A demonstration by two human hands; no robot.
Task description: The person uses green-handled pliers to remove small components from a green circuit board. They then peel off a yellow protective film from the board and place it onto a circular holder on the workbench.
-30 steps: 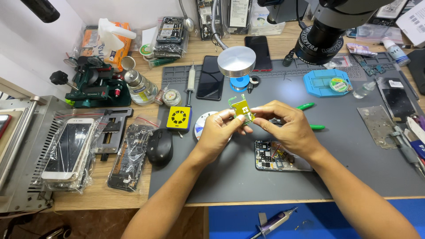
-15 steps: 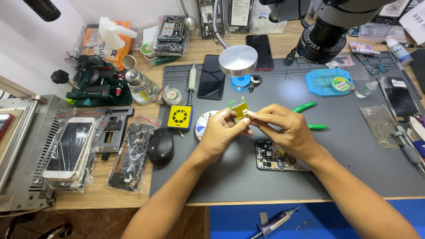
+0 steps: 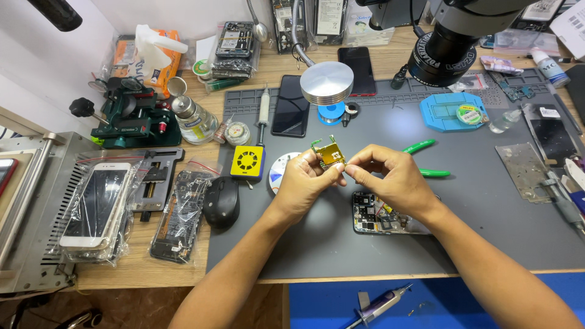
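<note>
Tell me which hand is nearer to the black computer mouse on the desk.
Left. The left hand is just right of the black mouse, with a gap between them. The right hand is farther right, beyond the small yellow part both hands pinch.

On my desk (image 3: 183,268), a work mat (image 3: 341,244) holds an opened phone (image 3: 378,214) before me; a mouse (image 3: 221,201) lies left, pliers (image 3: 426,159) right, a microscope (image 3: 451,42) behind.

A wooden table (image 3: 183,274) carries a grey work mat (image 3: 365,256) across most of its top. A white wall (image 3: 36,67) runs along the far left. Below the table's near edge, a blue surface (image 3: 317,304) shows beside brown floor (image 3: 122,307). Light is bright and even.
</note>
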